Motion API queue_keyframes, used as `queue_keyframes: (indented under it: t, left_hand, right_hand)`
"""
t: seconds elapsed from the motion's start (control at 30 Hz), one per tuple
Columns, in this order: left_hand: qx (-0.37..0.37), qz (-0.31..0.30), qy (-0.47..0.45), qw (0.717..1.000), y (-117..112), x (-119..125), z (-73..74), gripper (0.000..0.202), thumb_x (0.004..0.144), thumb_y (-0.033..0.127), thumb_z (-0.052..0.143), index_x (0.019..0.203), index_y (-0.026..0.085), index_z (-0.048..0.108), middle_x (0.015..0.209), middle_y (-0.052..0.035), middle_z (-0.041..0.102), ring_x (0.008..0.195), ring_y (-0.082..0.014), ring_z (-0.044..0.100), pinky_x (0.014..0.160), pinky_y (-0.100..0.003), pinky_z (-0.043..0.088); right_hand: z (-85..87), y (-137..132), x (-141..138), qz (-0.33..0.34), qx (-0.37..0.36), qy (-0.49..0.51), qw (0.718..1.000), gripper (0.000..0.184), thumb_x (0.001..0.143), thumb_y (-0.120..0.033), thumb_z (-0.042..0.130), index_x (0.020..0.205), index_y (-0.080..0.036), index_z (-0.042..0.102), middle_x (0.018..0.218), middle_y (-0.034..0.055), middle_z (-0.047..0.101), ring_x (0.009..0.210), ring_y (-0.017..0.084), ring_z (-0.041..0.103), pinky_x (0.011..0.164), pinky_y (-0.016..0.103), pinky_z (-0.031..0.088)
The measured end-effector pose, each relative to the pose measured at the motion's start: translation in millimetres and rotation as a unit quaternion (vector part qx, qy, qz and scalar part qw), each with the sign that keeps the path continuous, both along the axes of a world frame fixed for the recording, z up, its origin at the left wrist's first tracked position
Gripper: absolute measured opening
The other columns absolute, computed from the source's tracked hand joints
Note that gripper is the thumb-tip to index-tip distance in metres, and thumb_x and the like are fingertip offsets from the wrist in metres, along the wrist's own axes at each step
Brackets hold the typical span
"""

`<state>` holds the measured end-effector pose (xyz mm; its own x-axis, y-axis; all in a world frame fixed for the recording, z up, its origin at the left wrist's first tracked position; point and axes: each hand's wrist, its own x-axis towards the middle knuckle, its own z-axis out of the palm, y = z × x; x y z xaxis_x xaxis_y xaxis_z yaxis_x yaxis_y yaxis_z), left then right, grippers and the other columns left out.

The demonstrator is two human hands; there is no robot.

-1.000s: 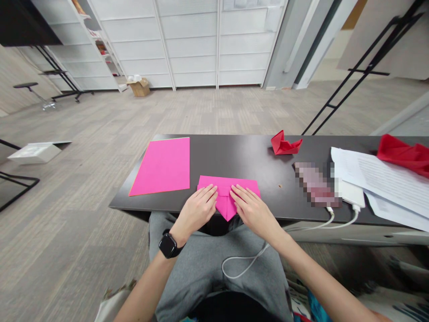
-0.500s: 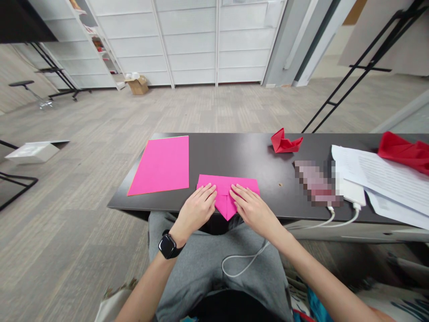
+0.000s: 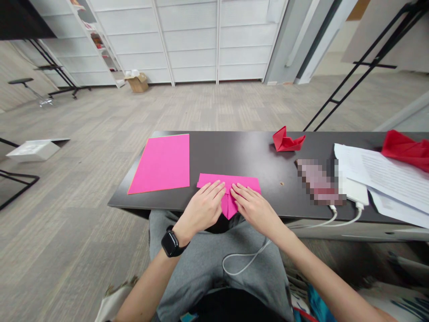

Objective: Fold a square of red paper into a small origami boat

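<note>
A folded sheet of pink paper [image 3: 246, 180] lies at the front edge of the dark table, its pointed end toward me and slightly past the edge. My left hand [image 3: 205, 206] rests on its left part, fingers stretched out flat near the centre crease. On the right part, my right hand [image 3: 252, 206] presses with extended fingers, the fingertips close to the same crease. Both hands cover portions of the folds. To the left lies a stack of flat coloured sheets [image 3: 162, 163], pink on top. A red folded paper boat [image 3: 288, 141] sits at the back right.
Right of my hands is a pixelated phone-like item [image 3: 317, 179] with a white cable. Beside it are a white power bank [image 3: 355, 191], printed papers [image 3: 395, 174] and a red bundle [image 3: 407, 150]. The dark tabletop [image 3: 231, 152] ends close to my lap.
My left hand has slid right across the pink paper toward the centre crease, covering more of the pointed end. My right hand stays almost in place. The view has shifted slightly.
</note>
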<state>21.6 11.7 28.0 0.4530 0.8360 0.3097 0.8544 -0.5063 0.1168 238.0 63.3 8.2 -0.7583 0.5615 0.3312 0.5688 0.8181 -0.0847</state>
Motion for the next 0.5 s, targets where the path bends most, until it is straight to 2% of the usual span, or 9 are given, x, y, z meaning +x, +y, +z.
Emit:
queue_keyframes:
  t: [0.23,0.5]
  left_hand:
    - [-0.007,0.034,-0.010,0.999,-1,18,-7.2,0.042,0.099,0.029,0.045,0.137,0.014,0.055,0.146,-0.0140,0.056,0.137,-0.0264,0.051,0.115,-0.043,0.039]
    - [-0.013,0.047,-0.007,0.999,-2,20,-13.2,0.044,0.101,0.030,0.043,0.142,0.014,0.050,0.153,-0.0110,0.049,0.143,-0.0254,0.043,0.118,-0.043,0.034]
  right_hand:
    - [-1.1,0,1,0.000,0.001,-0.002,1.000,0.040,0.100,-0.016,0.046,0.137,-0.014,0.060,0.143,0.0149,0.059,0.136,0.028,0.052,0.112,0.048,0.047]
    - [-2.4,0,2,-0.009,-0.007,0.006,1.000,0.040,0.100,-0.017,0.046,0.137,-0.014,0.059,0.142,0.0154,0.060,0.135,0.028,0.053,0.112,0.048,0.046]
